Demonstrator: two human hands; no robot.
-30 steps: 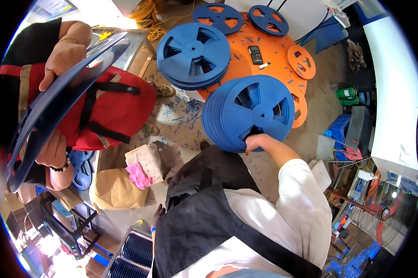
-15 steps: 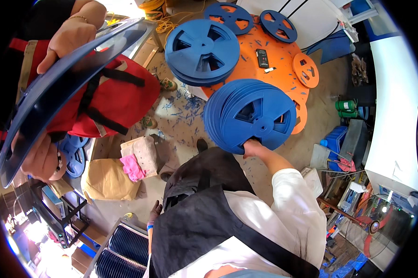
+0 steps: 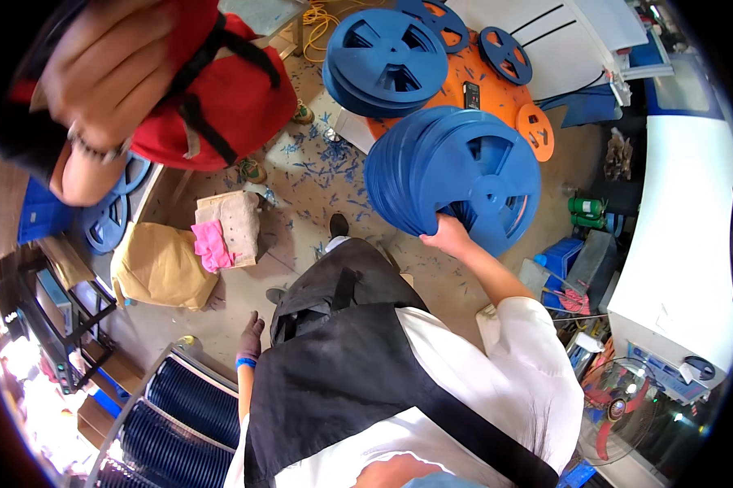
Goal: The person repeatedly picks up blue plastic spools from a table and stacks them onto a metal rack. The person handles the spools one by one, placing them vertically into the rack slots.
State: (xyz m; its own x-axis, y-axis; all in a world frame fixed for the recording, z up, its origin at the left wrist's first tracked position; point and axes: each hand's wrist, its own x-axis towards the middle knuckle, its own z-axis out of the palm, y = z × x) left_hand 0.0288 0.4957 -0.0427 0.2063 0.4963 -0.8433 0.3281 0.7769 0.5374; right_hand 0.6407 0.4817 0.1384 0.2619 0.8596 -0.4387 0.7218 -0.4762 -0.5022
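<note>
A thick stack of blue plastic reels (image 3: 508,159) leans at a tilt over the near part of an orange table. My right hand (image 3: 450,236) grips the front reel through a cutout in its lower left, with fingertips hidden inside. Behind the front disc the other reels fan out to the left. Low at my left side hangs my left hand (image 3: 252,335), in a dark glove with a blue band at the wrist. Its fingers are stretched out and nothing is in them. Just beyond the held stack stands another pile of blue reels (image 3: 366,61).
More blue reels and an orange reel (image 3: 535,132) lie on the orange table (image 3: 468,61). A co-worker in a red apron (image 3: 244,89) stands at the left. Blue scraps litter the floor. A rack of dark discs (image 3: 191,398) sits at lower left, a fan (image 3: 618,407) at lower right.
My right hand and the reel stack have shifted, and the reels fan out more. My left hand has swung outward. The large dark disc in the co-worker's hands has left the view.
</note>
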